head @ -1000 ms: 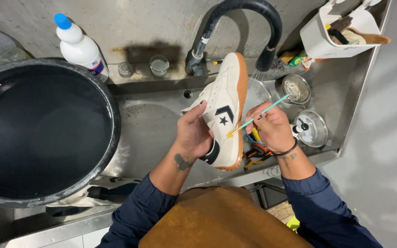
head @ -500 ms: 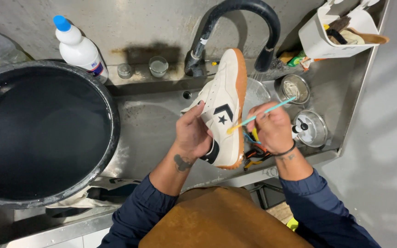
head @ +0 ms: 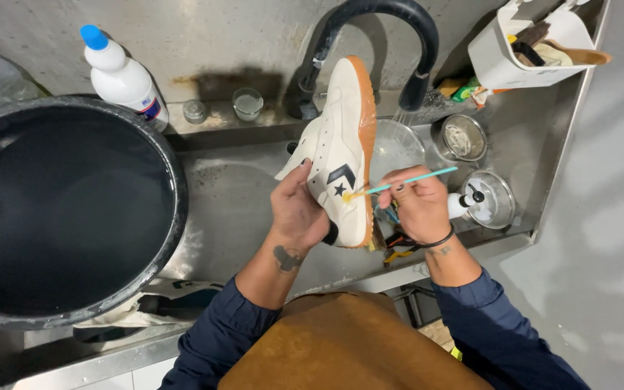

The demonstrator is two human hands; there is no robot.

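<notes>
We see our left hand [head: 299, 211] gripping a cream sneaker [head: 341, 155] mid-frame; our right hand [head: 414, 206] presses a teal brush [head: 399, 183] (bristles touching) to its side; a black basin [head: 74, 209] fills the left.

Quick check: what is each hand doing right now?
Left hand: closed on the white sneaker.
Right hand: closed on the teal brush, tip on the sneaker.

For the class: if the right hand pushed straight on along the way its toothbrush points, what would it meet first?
The right hand aims its toothbrush leftward; the bristles seem already against the white sneaker side, so the shoe comes first.
</notes>
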